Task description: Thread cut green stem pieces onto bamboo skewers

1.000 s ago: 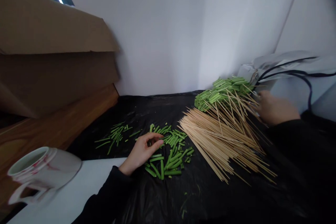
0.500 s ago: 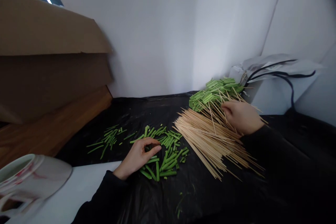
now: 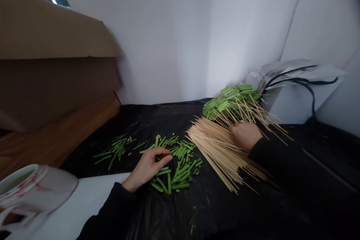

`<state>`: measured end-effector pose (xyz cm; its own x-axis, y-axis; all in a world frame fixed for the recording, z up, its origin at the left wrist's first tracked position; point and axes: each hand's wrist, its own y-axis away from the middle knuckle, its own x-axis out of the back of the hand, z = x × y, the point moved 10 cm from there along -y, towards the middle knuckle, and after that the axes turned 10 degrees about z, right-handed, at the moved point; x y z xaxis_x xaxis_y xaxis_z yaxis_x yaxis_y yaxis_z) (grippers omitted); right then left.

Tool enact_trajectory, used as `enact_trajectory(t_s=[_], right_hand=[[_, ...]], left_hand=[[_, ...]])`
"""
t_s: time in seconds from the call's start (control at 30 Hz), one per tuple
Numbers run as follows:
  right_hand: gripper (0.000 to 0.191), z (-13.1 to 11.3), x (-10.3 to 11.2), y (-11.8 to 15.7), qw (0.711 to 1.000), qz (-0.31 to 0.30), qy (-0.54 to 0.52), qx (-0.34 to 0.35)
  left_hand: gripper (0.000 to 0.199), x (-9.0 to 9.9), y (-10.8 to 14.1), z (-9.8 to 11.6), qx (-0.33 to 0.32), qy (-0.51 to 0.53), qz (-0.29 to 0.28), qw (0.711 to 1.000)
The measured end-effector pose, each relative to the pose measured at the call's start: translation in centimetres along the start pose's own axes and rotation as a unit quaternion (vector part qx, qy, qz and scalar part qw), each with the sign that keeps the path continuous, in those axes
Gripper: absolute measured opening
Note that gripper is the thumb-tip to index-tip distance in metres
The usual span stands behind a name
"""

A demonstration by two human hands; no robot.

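My left hand (image 3: 150, 163) hovers low over a loose pile of cut green bean pieces (image 3: 182, 172). Its fingers are loosely curled, thumb tip near the fingertips, and nothing shows between them. On the right, my right hand (image 3: 246, 135) is at the upper side of a large heap of bamboo skewers (image 3: 216, 142), its fingers closed among them. Exactly which skewers it grips is hidden. Several loose skewers lie crosswise behind that hand, overlapping a stack of green bean pieces threaded in rows (image 3: 232, 99).
Black plastic sheeting (image 3: 157, 114) covers the work surface. More thin bean pieces (image 3: 118, 148) lie at left. A white mug (image 3: 53, 191) stands on a white board (image 3: 95, 187) at lower left. Behind are a cardboard box (image 3: 56, 37), a white wall, and a plastic bag (image 3: 300, 71) with black straps.
My right hand has moved down and slightly left onto the skewer heap. Several loose skewers have shifted to the right behind it. My left hand has stayed put.
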<state>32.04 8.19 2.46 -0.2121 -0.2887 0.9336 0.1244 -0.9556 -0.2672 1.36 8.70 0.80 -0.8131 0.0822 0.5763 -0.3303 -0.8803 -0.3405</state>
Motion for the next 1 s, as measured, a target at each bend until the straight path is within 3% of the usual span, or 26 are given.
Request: enact_trajectory(t_s=[0.13, 0.27, 0.47, 1.0], right_hand=[[0.019, 0.8, -1.1, 0.2, 0.999, -0.025, -0.013, -0.017], [0.021, -0.2, -2.1, 0.0, 0.999, -0.031, -0.041, -0.011], [0.025, -1.6, -2.6, -0.8, 0.998, -0.021, -0.053, -0.023], [0.027, -0.9, -3.5, -2.1, 0.991, -0.045, -0.065, -0.105]], left_hand=[[0.022, -0.1, 0.0, 0.0, -0.004, -0.014, -0.008, 1.0], [0.026, -0.3, 0.0, -0.1, -0.003, -0.042, -0.017, 0.999], [0.025, -0.3, 0.0, -0.2, 0.0, -0.046, -0.017, 0.999], [0.025, -0.1, 0.0, 0.0, 0.0, -0.047, -0.01, 0.999]])
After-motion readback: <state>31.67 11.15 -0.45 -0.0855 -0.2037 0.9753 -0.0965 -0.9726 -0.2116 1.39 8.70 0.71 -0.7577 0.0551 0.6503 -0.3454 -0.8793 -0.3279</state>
